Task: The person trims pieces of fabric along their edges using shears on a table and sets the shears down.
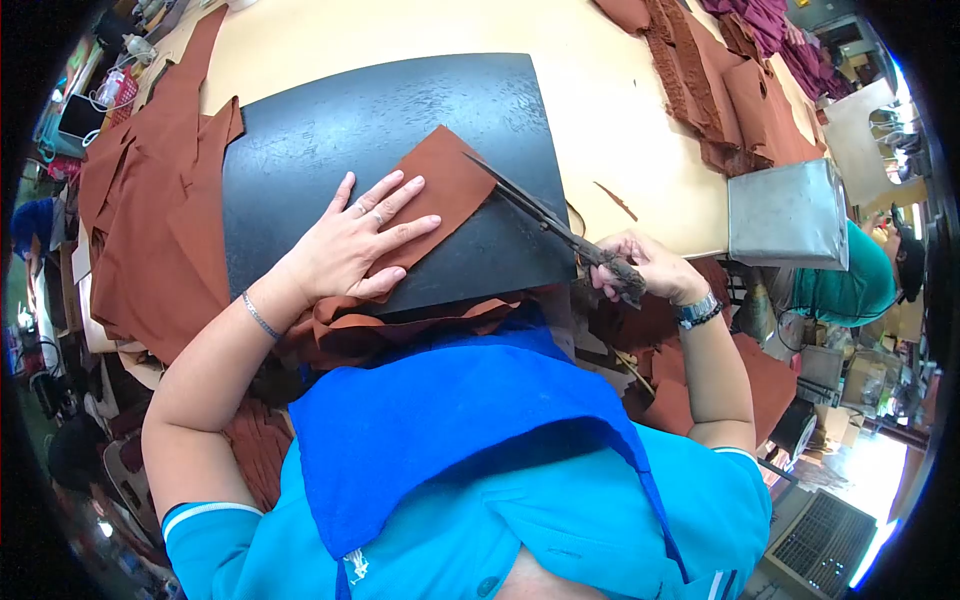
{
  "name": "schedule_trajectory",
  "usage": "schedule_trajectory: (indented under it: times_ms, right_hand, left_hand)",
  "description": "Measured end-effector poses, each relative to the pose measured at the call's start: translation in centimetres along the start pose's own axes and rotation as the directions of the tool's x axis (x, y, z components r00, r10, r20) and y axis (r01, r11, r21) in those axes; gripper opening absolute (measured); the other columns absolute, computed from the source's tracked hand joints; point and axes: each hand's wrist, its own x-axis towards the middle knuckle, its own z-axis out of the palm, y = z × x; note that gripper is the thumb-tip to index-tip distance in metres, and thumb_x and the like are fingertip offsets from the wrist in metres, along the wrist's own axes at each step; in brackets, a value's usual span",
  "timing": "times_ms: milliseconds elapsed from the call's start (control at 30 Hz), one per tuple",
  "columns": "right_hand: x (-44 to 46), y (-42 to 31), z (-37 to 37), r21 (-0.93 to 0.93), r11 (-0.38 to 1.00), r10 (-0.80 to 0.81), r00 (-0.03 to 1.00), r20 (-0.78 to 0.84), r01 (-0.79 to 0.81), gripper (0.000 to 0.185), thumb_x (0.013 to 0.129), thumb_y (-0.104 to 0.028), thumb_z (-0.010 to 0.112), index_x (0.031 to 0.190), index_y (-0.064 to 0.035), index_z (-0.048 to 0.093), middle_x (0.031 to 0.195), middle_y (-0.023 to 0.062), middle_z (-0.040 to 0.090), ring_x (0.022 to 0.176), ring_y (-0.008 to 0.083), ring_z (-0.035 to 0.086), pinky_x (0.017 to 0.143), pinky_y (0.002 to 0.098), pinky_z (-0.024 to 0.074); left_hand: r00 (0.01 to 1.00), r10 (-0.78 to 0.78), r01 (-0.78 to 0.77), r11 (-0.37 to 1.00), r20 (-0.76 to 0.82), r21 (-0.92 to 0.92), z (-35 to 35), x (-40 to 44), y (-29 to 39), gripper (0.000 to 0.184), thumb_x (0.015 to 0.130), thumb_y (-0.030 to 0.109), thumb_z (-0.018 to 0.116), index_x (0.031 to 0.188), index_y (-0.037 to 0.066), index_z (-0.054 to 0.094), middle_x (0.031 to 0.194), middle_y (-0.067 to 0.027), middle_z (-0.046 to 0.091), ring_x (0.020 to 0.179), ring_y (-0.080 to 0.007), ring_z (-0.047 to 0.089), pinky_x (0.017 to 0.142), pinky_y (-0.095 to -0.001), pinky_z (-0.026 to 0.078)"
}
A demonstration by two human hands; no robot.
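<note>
A rust-brown piece of leather or fabric (pixel 450 185) lies slantwise on a black cutting mat (pixel 330 130). My left hand (pixel 365 235) rests flat on its left side, fingers spread, with rings on some of them. In my right hand (pixel 645 262) is a pair of scissors (pixel 540 212), its handles wrapped in worn, dark material. The long blades point up and left, their tips at the right edge of the brown piece. Whether the blades are parted is hard to tell.
Stacked brown sheets (pixel 165 220) overlap the mat's left side. More brown pieces (pixel 740 110) lie at the back right, near a metal box (pixel 787 215) at the table edge. A thin brown scrap (pixel 615 200) lies on the pale table (pixel 620 110). Another person in green (pixel 845 285) is at the right.
</note>
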Motion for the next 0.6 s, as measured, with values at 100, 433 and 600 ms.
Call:
schedule_trajectory:
  times_ms: [100,433,600]
  right_hand:
    - [0.1,0.0,0.1,-0.015,1.0,0.0,1.0,-0.004,0.0,0.028,0.087,-0.032,0.07,0.089,-0.004,0.067,0.074,-0.0019,0.062,0.064,0.0049,0.058,0.059,0.0205,0.0482]
    - [-0.9,-0.4,0.1,-0.018,1.0,0.014,0.998,-0.059,-0.015,0.023,0.087,-0.025,0.07,0.085,-0.0031,0.068,0.07,-0.0007,0.062,0.058,0.0068,0.057,0.053,0.0213,0.0469]
    - [-1.8,-0.4,-0.2,-0.001,0.999,0.054,0.997,-0.05,-0.054,0.02,0.087,-0.023,0.07,0.084,-0.0038,0.067,0.069,0.0002,0.062,0.058,0.0079,0.058,0.052,0.022,0.0473]
  left_hand:
    - [1.0,0.004,-0.004,1.0,-0.006,0.001,0.2,0.0,-0.1,0.062,0.09,0.054,0.039,0.146,0.027,0.04,0.16,-0.0117,0.017,0.147,-0.0344,0.016,0.109,-0.0688,0.014]
    - [1.0,0.01,-0.01,1.0,-0.02,-0.014,0.2,0.0,-0.1,0.062,0.089,0.053,0.041,0.146,0.028,0.04,0.16,-0.0115,0.017,0.146,-0.0348,0.016,0.108,-0.0693,0.014]
    - [1.0,0.002,-0.003,1.0,-0.021,-0.017,0.3,0.0,-0.1,0.063,0.089,0.054,0.041,0.146,0.028,0.04,0.16,-0.0114,0.017,0.146,-0.0348,0.017,0.109,-0.0692,0.014]
